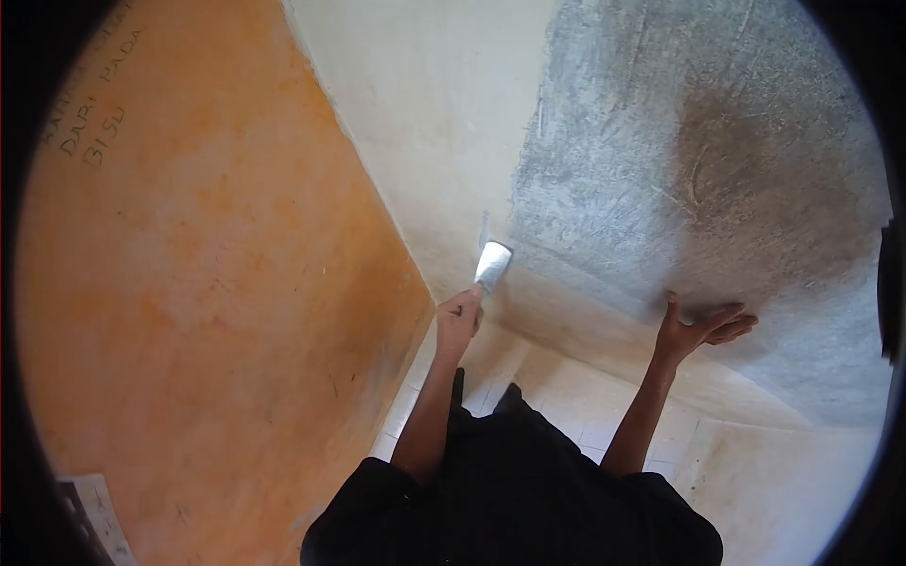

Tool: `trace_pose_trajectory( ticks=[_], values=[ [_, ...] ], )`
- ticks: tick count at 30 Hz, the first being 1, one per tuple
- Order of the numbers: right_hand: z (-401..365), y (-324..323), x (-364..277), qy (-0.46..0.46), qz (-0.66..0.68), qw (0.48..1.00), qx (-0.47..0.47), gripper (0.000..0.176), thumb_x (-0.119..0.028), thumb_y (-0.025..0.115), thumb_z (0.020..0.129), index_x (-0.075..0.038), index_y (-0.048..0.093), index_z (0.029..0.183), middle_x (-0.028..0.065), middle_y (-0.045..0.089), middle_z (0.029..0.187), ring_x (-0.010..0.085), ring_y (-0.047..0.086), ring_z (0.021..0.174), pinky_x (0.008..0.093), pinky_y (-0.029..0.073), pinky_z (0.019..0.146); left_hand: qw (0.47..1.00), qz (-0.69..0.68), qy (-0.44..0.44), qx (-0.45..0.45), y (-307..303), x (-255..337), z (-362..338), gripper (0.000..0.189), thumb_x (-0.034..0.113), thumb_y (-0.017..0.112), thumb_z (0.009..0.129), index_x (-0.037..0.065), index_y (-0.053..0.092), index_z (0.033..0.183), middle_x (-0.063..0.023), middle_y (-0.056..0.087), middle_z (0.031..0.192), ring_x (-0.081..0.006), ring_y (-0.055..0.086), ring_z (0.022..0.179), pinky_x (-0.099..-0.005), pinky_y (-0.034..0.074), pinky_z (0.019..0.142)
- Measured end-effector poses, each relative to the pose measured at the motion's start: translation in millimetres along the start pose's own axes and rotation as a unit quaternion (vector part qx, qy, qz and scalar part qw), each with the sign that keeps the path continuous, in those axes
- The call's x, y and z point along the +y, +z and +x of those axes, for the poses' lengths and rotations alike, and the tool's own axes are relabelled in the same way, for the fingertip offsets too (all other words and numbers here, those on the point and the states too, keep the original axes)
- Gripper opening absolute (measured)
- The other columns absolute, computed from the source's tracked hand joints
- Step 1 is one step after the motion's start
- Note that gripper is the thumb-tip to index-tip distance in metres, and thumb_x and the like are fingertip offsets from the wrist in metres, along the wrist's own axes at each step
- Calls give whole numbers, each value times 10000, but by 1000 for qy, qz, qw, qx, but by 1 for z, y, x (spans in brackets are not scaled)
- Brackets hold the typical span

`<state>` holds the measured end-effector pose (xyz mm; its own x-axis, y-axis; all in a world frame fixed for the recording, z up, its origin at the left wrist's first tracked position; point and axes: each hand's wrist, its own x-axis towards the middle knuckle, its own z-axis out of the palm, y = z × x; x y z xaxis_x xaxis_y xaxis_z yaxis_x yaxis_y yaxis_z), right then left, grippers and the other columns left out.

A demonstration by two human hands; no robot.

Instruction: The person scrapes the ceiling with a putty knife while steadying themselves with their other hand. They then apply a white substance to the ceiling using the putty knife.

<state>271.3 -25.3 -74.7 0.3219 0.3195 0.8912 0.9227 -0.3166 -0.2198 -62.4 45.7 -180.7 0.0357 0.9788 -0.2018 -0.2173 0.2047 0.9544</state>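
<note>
A metal scraper [494, 263] with a wide, shiny blade is held in my left hand [460, 320], its fingers closed round the handle. The blade points up and lies at or close to the pale wall strip [444, 123], just beside the lower left edge of the rough grey area [613, 170]. A thin grey mark shows on the wall just above the blade. My right hand [703, 332] has its fingers spread, at or close to the lower part of the grey area, and holds nothing.
An orange wall [217, 283] with handwriting at its top stands on the left. A white paper-like piece [102, 519] is at the lower left. Pale floor tiles [486, 391] show below, and a dark object [887, 292] sits at the right edge.
</note>
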Motion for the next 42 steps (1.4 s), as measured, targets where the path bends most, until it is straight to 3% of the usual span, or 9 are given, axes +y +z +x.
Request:
trace_pose_trajectory(
  ticks=[3, 10, 12, 22, 25, 32, 34, 37, 42],
  values=[
    [-2, 4, 9, -12, -3, 1000, -14, 1242, -773, 624, 713, -124, -29, 1547, 241, -179, 1565, 472, -160, 1429, 671, -15, 1093, 999, 18, -36, 36, -8, -6, -1, 384, 314, 597, 972, 38, 622, 707, 58, 421, 517, -22, 344, 440, -226, 251, 411],
    [-1, 12, 10, -41, -29, 999, 5, 1247, -803, 573, 723, -113, -70, 1540, 272, -211, 1545, 509, -186, 1407, 697, -32, 1065, 998, -8, 27, 59, 13, -2, -16, 349, 331, 604, 965, 32, 707, 818, 70, 411, 521, -19, 340, 445, -224, 228, 418],
    [-2, 11, 11, -39, -23, 999, 4, 1234, -797, 565, 736, -104, -64, 1540, 274, -206, 1546, 511, -189, 1405, 695, -35, 1066, 996, 26, -40, 82, 8, 3, -10, 399, 324, 599, 970, 66, 589, 664, 39, 438, 532, -36, 363, 438, -216, 239, 387],
    [-2, 9, 12, -59, -3, 998, -4, 1156, -780, 504, 795, -76, -29, 1541, 261, -190, 1554, 504, -202, 1402, 681, -64, 1071, 994, 79, -18, 78, 15, 17, -4, 409, 358, 609, 959, 77, 593, 663, 50, 437, 532, -37, 363, 430, -217, 236, 389],
    [0, 10, 7, -53, -9, 999, 6, 1133, -772, 488, 812, -73, -25, 1540, 256, -188, 1556, 505, -200, 1402, 687, -55, 1069, 997, 25, 28, 60, 17, 13, -15, 425, 352, 606, 962, 99, 564, 623, 53, 429, 519, -34, 347, 414, -221, 233, 384],
    [1, 12, 7, -59, -7, 998, 2, 1113, -752, 485, 827, -63, -24, 1538, 250, -203, 1554, 502, -204, 1401, 693, -62, 1063, 997, 24, -15, 71, 20, -3, -7, 435, 363, 607, 960, 103, 572, 613, 50, 435, 525, -31, 354, 426, -217, 239, 385],
    [1, 9, 6, -63, -9, 998, 5, 1106, -749, 487, 828, -71, -21, 1539, 247, -211, 1552, 500, -206, 1402, 687, -73, 1065, 997, -39, -22, 65, 25, -4, -18, 336, 340, 625, 953, 59, 686, 779, 66, 435, 529, -24, 340, 424, -221, 229, 399],
    [0, 7, 7, -55, -2, 998, -4, 1099, -739, 494, 833, -78, -28, 1540, 247, -208, 1553, 495, -213, 1401, 683, -77, 1067, 997, -21, 16, 79, 13, 3, -7, 346, 344, 626, 952, 56, 682, 769, 65, 423, 522, -27, 348, 429, -222, 225, 400],
    [-2, 2, 11, -52, 4, 998, -29, 1096, -724, 505, 838, -78, -36, 1538, 245, -221, 1549, 485, -231, 1399, 678, -80, 1070, 999, -28, -18, 40, 12, 0, 5, 350, 341, 609, 964, 53, 692, 783, 70, 409, 521, -25, 345, 433, -223, 220, 402]
  ],
)
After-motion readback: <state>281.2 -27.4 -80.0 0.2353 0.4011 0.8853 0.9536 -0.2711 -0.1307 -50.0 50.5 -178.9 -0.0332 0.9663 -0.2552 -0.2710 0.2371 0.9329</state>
